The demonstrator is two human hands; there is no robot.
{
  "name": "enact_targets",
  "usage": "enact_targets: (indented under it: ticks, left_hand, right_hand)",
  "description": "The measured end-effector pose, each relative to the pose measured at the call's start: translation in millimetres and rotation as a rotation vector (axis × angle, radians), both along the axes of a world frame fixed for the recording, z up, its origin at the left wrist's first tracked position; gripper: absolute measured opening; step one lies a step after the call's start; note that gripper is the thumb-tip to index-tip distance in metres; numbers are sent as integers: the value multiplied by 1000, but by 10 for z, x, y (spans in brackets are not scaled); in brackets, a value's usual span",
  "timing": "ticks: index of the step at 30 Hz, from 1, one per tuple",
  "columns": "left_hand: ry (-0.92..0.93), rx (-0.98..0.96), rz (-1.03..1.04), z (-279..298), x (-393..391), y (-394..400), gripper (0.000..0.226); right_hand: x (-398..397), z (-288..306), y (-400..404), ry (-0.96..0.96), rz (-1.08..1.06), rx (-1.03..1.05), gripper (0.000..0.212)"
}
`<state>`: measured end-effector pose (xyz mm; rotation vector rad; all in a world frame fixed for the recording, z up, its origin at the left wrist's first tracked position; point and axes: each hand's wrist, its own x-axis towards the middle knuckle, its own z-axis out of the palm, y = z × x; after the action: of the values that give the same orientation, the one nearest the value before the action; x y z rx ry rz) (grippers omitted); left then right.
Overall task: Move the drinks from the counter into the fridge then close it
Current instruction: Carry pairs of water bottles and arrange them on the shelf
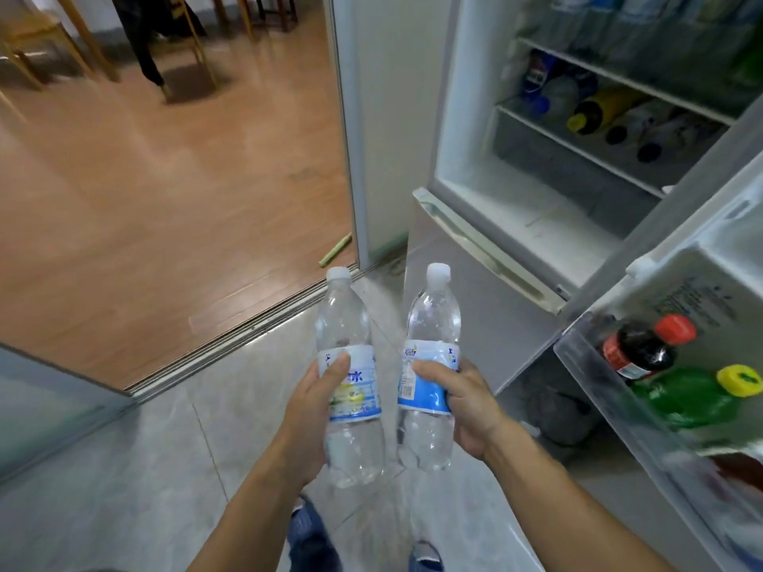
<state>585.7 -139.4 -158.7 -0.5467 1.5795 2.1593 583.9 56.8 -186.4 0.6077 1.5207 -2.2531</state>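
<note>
Fingers (336, 367) of the left hand (307, 410) and right hand (468, 402) curl round 2 clear ribbed plastic water bottles, left bottle (349, 365) and right bottle (429, 357), white-capped, blue-and-white labels too blurred to read, held upright before the open fridge (466, 175), over grey floor tiles (165, 468)

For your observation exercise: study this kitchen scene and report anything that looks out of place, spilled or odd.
One thing stands out: a pale green stick-like object lies loose on the wooden floor beside the sliding-door track; what it is cannot be told. Nothing looks spilled. The left hand and right hand each hold an upright capped bottle.
</note>
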Motion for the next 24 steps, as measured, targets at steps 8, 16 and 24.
enact_targets:
  ticks: [8, 16, 24]
  left_hand:
    - [131, 60, -268, 244, -1363, -118, 57]
    - [301, 79, -506, 577, -2370, 181, 54]
    - [519, 35, -702, 759, -3098, 1007, 40]
  right_hand:
    - [-725, 408, -187, 55, -292, 169, 44]
    - [-1210, 822, -114, 175, -557, 306, 38]
    - [-1664, 936, 516, 260, -764, 413, 46]
